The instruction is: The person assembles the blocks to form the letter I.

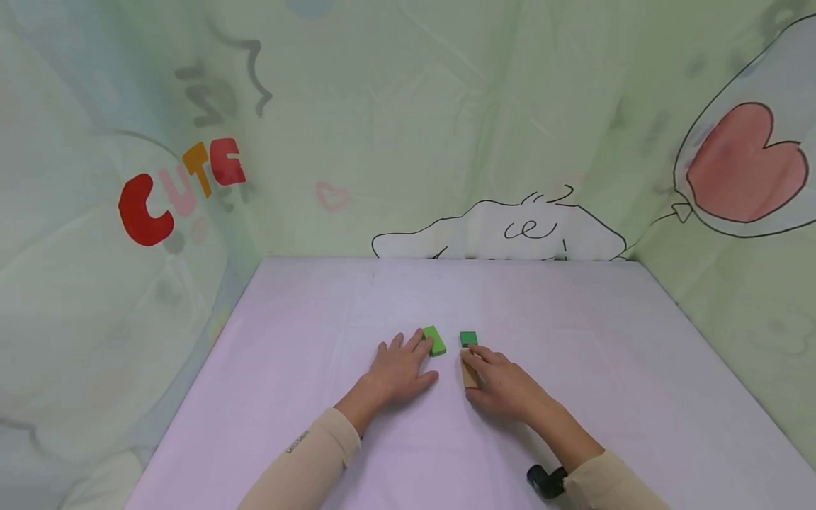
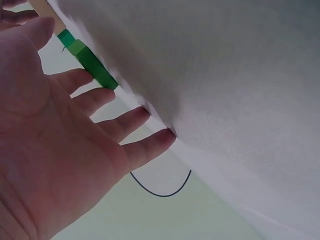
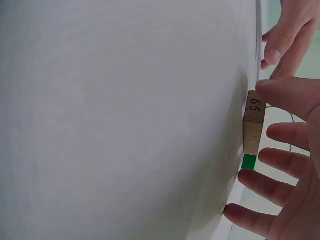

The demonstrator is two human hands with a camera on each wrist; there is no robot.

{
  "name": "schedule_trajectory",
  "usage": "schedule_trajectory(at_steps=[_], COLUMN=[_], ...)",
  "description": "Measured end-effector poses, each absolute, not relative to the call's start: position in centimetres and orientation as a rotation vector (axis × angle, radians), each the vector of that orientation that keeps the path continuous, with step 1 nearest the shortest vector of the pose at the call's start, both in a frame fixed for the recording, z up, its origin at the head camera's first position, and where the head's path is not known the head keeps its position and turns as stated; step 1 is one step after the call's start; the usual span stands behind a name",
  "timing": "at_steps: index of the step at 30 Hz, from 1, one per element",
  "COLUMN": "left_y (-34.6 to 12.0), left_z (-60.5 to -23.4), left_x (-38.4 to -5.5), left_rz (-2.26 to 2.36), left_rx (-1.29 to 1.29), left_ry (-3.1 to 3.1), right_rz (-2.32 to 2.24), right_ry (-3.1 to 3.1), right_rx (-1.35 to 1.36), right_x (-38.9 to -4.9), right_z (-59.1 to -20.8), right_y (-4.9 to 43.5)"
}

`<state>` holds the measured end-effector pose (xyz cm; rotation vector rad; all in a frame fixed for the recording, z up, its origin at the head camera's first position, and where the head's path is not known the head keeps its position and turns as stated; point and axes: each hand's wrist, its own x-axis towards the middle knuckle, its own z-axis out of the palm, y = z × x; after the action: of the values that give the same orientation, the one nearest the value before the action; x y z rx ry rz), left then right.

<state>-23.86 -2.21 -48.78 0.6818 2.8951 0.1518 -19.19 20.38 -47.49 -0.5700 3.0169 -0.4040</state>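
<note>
My left hand [image 1: 398, 372] lies spread on the table, its fingertips touching the near left side of a light green rectangular block [image 1: 436, 341]. With thumb at the near end and fingertips toward the far end, my right hand [image 1: 506, 386] holds a plain wooden block [image 1: 470, 375]. The wooden block [image 3: 255, 112] bears the printed figures 65 on one face in the right wrist view. A small dark green block [image 1: 468, 338] stands directly beyond the wooden one, near or against it. In the left wrist view the green block [image 2: 95, 67] sits by my left fingertips.
The blocks lie on a table with a pale lilac cloth [image 1: 306, 312]. Printed fabric walls [image 1: 408, 142] stand behind it and at both sides. A black device [image 1: 547, 482] shows beside my right sleeve.
</note>
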Motion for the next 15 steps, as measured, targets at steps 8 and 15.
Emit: schedule_trajectory(at_steps=[8,15], left_y=[-2.04,-2.05], left_z=[-48.61,-48.44], left_x=[-23.94,-23.61], left_rz=[0.161,0.172], left_rx=[0.679,0.663], left_ry=[2.901,2.892], right_rz=[-0.456,-0.441], right_ry=[3.025,3.001], right_rx=[-0.622,-0.614], right_x=[-18.53,-18.57], right_z=[-47.07,-47.74], right_y=[20.73,20.68])
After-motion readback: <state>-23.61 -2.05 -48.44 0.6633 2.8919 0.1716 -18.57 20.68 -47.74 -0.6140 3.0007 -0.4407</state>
